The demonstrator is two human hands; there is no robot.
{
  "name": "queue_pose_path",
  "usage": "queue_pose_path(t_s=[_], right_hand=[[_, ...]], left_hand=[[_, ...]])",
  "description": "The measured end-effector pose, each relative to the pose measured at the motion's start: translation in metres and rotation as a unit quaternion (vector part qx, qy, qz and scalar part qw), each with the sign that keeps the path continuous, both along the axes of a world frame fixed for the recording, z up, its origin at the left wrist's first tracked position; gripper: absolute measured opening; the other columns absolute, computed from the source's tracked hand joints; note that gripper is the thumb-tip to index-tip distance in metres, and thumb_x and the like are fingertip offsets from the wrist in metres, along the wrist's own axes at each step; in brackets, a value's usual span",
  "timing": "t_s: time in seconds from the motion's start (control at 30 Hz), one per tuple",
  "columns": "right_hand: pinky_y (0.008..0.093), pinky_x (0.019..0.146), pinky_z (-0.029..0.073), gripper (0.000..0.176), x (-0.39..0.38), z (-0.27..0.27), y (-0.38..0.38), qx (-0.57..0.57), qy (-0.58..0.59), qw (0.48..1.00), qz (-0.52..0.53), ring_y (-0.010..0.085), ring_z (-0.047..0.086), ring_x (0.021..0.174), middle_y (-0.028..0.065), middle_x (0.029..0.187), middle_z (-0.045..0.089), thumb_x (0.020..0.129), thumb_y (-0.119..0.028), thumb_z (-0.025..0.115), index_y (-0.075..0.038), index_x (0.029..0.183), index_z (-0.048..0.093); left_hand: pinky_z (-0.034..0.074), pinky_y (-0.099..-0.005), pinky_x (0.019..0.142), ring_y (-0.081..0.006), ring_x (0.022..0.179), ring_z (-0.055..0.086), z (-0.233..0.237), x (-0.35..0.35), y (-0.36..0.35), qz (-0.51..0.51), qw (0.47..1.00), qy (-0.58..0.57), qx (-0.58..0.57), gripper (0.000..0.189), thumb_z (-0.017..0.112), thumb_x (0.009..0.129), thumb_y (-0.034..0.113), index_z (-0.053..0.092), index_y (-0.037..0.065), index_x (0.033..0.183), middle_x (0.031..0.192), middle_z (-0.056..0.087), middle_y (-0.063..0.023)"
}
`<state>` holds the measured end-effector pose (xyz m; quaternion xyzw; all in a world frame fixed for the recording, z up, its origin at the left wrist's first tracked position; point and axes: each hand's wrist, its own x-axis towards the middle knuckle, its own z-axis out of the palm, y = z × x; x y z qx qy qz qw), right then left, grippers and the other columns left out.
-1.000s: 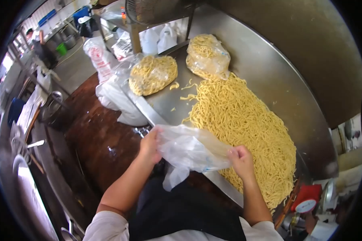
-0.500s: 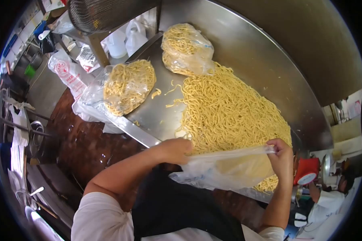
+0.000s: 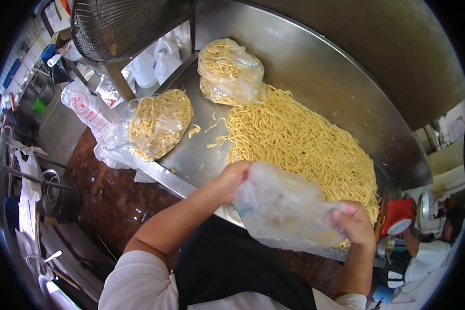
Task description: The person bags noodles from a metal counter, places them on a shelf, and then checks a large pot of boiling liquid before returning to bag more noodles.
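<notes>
A translucent plastic bag (image 3: 284, 209) is stretched between my two hands above the near edge of the metal table. My left hand (image 3: 236, 178) is closed on its left upper corner. At the bag's right side, my right hand (image 3: 354, 221) grips the plastic between thumb and fingers. Just beyond the bag lies a wide heap of loose yellow noodles (image 3: 305, 139). Two clear bags filled with noodles rest farther off, one at the table's left edge (image 3: 161, 124) and one at the heap's far end (image 3: 231, 72).
A fan (image 3: 119, 31) stands at the upper left near white plastic jugs (image 3: 166, 61). The steel table (image 3: 191, 164) has a raised back wall. On the right are a red scale (image 3: 399, 217) and another person in a white sleeve (image 3: 431, 256).
The bag has been lifted and spread wider, now covering the near part of the heap. My left hand has moved slightly up, my right hand down. The view has shifted a little.
</notes>
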<state>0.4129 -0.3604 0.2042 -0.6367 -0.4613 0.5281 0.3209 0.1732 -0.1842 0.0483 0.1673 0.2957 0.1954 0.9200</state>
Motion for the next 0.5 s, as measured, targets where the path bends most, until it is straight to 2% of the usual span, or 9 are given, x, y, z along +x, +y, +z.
queue_pose_path(t_s=[0.03, 0.07, 0.1, 0.13, 0.17, 0.27, 0.37, 0.43, 0.5], right_hand=[[0.0237, 0.057, 0.044, 0.022, 0.004, 0.000, -0.001, 0.014, 0.040, 0.995, -0.091, 0.0078, 0.053, 0.062, 0.0007, 0.068, 0.060, 0.093, -0.023, 0.060, -0.003, 0.085, 0.065], [0.0237, 0.057, 0.044, 0.022, 0.005, 0.001, 0.000, 0.015, 0.039, 0.995, -0.091, 0.0078, 0.053, 0.062, 0.0007, 0.068, 0.060, 0.093, -0.023, 0.060, -0.003, 0.085, 0.065], [0.0218, 0.048, 0.036, 0.024, 0.005, 0.003, 0.000, 0.071, 0.070, 0.977, -0.189, 0.0062, 0.046, 0.052, -0.0019, 0.062, 0.054, 0.094, -0.026, 0.058, -0.006, 0.082, 0.062], [0.0200, 0.039, 0.028, 0.027, 0.005, 0.004, -0.001, 0.127, 0.098, 0.945, -0.285, 0.0046, 0.039, 0.043, -0.0044, 0.056, 0.049, 0.095, -0.030, 0.055, -0.009, 0.079, 0.059], [0.0200, 0.039, 0.028, 0.027, 0.007, 0.003, 0.000, 0.127, 0.097, 0.944, -0.288, 0.0046, 0.039, 0.043, -0.0044, 0.056, 0.049, 0.095, -0.030, 0.055, -0.009, 0.079, 0.059], [0.0197, 0.037, 0.024, 0.028, 0.010, -0.003, 0.000, 0.234, 0.073, 0.881, -0.404, 0.0037, 0.034, 0.040, -0.0057, 0.053, 0.044, 0.095, -0.031, 0.056, -0.009, 0.078, 0.057], [0.0197, 0.037, 0.023, 0.028, 0.012, 0.001, -0.012, 0.178, 0.031, 0.921, -0.346, 0.0038, 0.034, 0.039, -0.0049, 0.053, 0.045, 0.095, -0.030, 0.057, -0.008, 0.078, 0.056], [0.0208, 0.045, 0.032, 0.020, 0.018, 0.014, -0.024, 0.119, 0.116, 0.961, -0.222, 0.0066, 0.046, 0.053, 0.0027, 0.069, 0.056, 0.088, -0.021, 0.064, -0.003, 0.092, 0.058], [0.0220, 0.047, 0.035, 0.023, 0.010, 0.027, -0.029, 0.109, 0.102, 0.964, -0.219, 0.0079, 0.049, 0.057, 0.0037, 0.072, 0.057, 0.087, -0.022, 0.066, -0.002, 0.093, 0.058]], left_hand=[[0.051, -0.0395, 0.085, -0.0249, 0.091, 0.063, 0.008, 0.004, -0.010, -0.019, 0.999, -0.002, 0.025, 0.031, 0.057, 0.089, 0.020, 0.054, 0.002, 0.114, 0.101, 0.064, -0.0110], [0.051, -0.0389, 0.084, -0.0257, 0.091, 0.063, 0.012, 0.005, -0.015, -0.040, 0.998, -0.003, 0.050, 0.041, 0.062, 0.087, 0.029, 0.054, 0.001, 0.115, 0.102, 0.064, -0.0121], [0.051, -0.0389, 0.084, -0.0257, 0.091, 0.063, 0.014, 0.003, -0.014, -0.041, 0.998, -0.004, 0.051, 0.041, 0.062, 0.087, 0.029, 0.054, 0.001, 0.115, 0.102, 0.064, -0.0121], [0.050, -0.0376, 0.082, -0.0254, 0.091, 0.063, 0.014, -0.002, -0.011, -0.166, 0.921, 0.106, 0.338, 0.048, 0.066, 0.082, 0.034, 0.054, 0.002, 0.115, 0.100, 0.064, -0.0134], [0.050, -0.0362, 0.080, -0.0251, 0.091, 0.063, 0.014, -0.006, -0.011, -0.271, 0.737, 0.201, 0.586, 0.055, 0.071, 0.077, 0.039, 0.055, 0.002, 0.115, 0.099, 0.065, -0.0146], [0.048, -0.0318, 0.074, -0.0181, 0.086, 0.060, -0.020, -0.009, -0.009, -0.233, 0.755, 0.184, 0.585, 0.054, 0.077, 0.070, 0.034, 0.056, 0.007, 0.112, 0.092, 0.064, -0.0090], [0.047, -0.0314, 0.072, -0.0173, 0.079, 0.058, -0.019, -0.015, 0.003, -0.163, 0.769, 0.234, 0.572, 0.044, 0.075, 0.071, 0.030, 0.057, 0.007, 0.103, 0.088, 0.062, -0.0065], [0.047, -0.0319, 0.070, -0.0170, 0.077, 0.058, -0.009, -0.015, 0.021, -0.125, 0.773, 0.249, 0.569, 0.041, 0.075, 0.072, 0.032, 0.057, 0.007, 0.099, 0.086, 0.061, -0.0063], [0.047, -0.0325, 0.068, -0.0167, 0.076, 0.057, 0.010, -0.014, 0.035, -0.084, 0.774, 0.265, 0.569, 0.039, 0.074, 0.073, 0.034, 0.057, 0.007, 0.096, 0.084, 0.060, -0.0062]])
